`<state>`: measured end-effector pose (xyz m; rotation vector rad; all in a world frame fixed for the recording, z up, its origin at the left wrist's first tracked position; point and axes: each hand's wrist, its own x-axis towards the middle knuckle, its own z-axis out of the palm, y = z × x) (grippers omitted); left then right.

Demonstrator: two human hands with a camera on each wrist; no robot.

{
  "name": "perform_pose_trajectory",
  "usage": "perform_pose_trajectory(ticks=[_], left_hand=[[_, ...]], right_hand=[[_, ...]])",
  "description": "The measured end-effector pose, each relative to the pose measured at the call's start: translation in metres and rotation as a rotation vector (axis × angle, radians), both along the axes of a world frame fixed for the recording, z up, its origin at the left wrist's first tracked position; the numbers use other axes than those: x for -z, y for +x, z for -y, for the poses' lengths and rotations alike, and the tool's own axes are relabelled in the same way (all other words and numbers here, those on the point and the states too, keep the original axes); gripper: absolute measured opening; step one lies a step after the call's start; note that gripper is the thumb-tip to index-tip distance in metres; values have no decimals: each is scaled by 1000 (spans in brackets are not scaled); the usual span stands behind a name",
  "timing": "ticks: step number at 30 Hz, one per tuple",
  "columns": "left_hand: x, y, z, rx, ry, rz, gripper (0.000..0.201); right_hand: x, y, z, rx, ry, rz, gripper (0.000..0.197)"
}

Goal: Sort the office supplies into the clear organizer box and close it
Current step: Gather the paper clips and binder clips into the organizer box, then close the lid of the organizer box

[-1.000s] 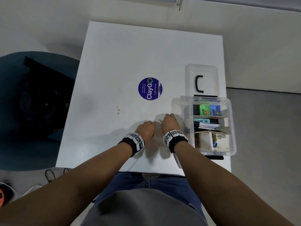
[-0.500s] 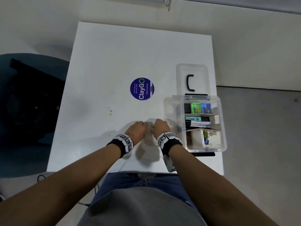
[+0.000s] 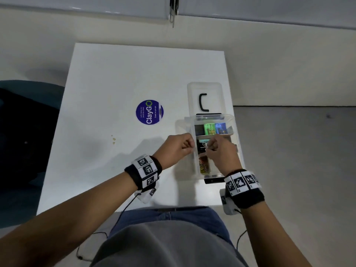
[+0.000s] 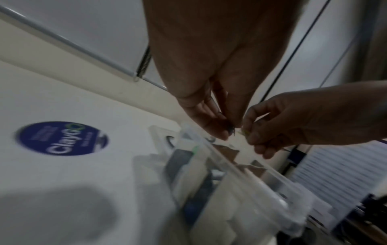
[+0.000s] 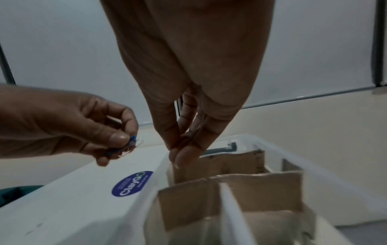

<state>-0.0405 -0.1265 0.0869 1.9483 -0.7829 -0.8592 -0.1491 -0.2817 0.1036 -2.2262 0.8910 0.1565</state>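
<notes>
The left hand (image 3: 178,146) hovered beside the clear organizer box (image 3: 236,132) on the worktop (image 3: 115,83), fingers curled, pinching paper clips (image 5: 127,146). The right hand (image 3: 219,151) hung over the box's middle compartment, fingertips (image 5: 182,155) pinched together on something too small to identify.

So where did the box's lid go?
In the head view, the clear lid lies flat on the white table, just behind the open organizer box.

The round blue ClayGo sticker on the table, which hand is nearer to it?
Left. The left hand is just right of the sticker and nearer the person, beside the organizer box; the right hand is farther right, over the box.
</notes>
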Motion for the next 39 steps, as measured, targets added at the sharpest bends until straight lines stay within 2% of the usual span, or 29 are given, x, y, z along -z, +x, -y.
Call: perform_pose_trajectory(ticks=[2, 4, 7, 9, 13, 16, 19, 21, 23, 26, 30, 33, 35, 37, 39], left_hand=[[-1, -19, 23, 73, -9, 13, 5], [5, -33, 39, 131, 43, 42, 8], [13, -44, 46, 172, 127, 101, 15], [13, -43, 43, 103, 93, 77, 15], [21, -20, 19, -184, 111, 34, 9], [37, -2, -4, -336, 216, 48, 9], [43, 6, 4, -348, 239, 47, 11], [43, 14, 25, -318, 224, 68, 11], [46, 31, 51, -256, 231, 181, 14], [57, 63, 84, -103, 356, 377, 22], [80, 94, 107, 130, 512, 489, 28], [101, 104, 120, 355, 549, 580, 50], [106, 101, 128, 465, 585, 654, 58], [109, 97, 133, 462, 612, 689, 58], [112, 95, 135, 473, 626, 755, 48]], right_hand=[[4, -10, 8, -15, 7, -76, 15], [9, -18, 12, -112, -38, -182, 11], [15, -26, 21, -117, -51, -155, 19], [16, -32, 31, -81, -76, -75, 19], [22, -36, 48, -25, -309, 37, 32], [29, -32, 56, -4, -313, -37, 48], [33, -31, 67, -20, -212, -158, 77], [34, -35, 74, -51, -181, -179, 89], [35, -41, 80, -78, -179, -173, 89], [38, -48, 87, -100, -185, -172, 90], [41, -53, 97, -76, -107, -115, 84], [43, -55, 106, -48, -32, -105, 83], [42, -57, 109, -38, -4, -100, 81], [42, -59, 109, -35, 16, -85, 80], [46, -59, 108, -43, 13, -74, 82]])
